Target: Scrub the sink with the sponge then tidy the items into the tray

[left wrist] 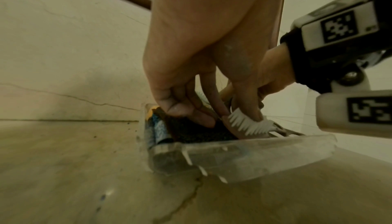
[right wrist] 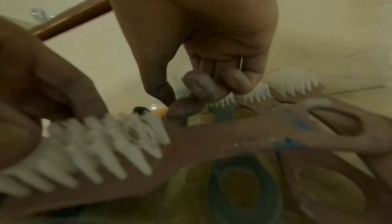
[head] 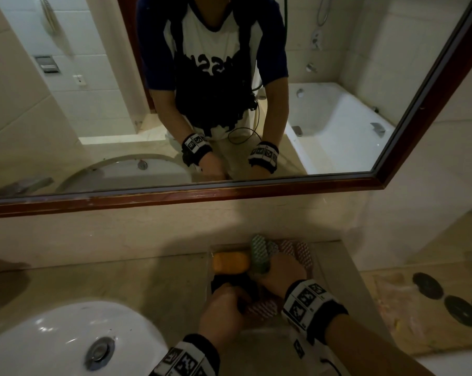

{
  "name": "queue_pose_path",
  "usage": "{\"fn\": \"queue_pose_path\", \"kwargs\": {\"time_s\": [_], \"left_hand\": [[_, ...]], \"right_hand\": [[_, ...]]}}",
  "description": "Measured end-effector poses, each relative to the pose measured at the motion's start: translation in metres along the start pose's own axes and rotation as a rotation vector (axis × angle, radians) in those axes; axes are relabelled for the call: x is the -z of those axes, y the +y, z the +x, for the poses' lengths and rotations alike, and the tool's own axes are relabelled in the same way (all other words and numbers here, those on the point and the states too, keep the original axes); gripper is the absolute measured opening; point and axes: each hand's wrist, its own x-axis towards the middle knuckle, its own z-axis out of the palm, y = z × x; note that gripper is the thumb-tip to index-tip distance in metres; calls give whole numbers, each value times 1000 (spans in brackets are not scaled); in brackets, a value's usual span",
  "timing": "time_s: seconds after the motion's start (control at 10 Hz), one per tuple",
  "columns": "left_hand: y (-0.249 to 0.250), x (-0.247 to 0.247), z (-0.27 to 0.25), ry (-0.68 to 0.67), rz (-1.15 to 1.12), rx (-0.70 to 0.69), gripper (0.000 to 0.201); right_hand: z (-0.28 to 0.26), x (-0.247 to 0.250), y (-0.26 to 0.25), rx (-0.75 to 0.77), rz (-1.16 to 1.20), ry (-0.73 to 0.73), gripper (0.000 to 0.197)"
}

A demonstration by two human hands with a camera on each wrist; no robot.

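A clear plastic tray [head: 317, 263] sits on the counter to the right of the white sink [head: 66, 329]. It holds an orange sponge [head: 230, 263], a dark scouring pad [left wrist: 201, 133], a green brush [head: 259, 253] and pink brushes [head: 302, 255]. My left hand [head: 226, 305] grips a pink brush with white bristles [left wrist: 248, 125] at the tray's near end, thumb on the bristles. My right hand [head: 281, 270] is inside the tray, fingers [right wrist: 233, 80] curled, and seems to pinch the green brush [right wrist: 222, 115]. That brush partly hides the contact.
A wood-framed mirror [head: 229, 194] runs along the wall behind the counter. The sink drain [head: 99, 351] is at the lower left. The counter's right edge drops to a floor with a mat [head: 419, 308]. Bare counter [head: 121, 280] lies between sink and tray.
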Motion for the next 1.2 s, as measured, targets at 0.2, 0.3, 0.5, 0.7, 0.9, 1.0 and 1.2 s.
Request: {"fn": "queue_pose_path", "kwargs": {"time_s": [0.2,0.3,0.5,0.7,0.9,1.0,1.2], "left_hand": [[-5,-4,2,13,23,-11,32],[-7,-5,3,10,30,-10,32],[-4,-9,12,7,43,-4,26],[4,-21,20,17,128,-46,26],[12,-14,13,20,178,-17,21],[18,5,6,21,208,-30,25],[30,57,-22,174,234,-62,25]], "right_hand": [[6,-10,9,-31,89,15,66],[7,-11,13,-6,75,29,65],[2,20,29,-1,2,-35,26],[-22,40,69,99,-155,-342,21],[-37,38,67,85,-146,-304,33],[-42,43,61,82,-183,-248,28],[-80,70,56,42,-149,-106,28]]}}
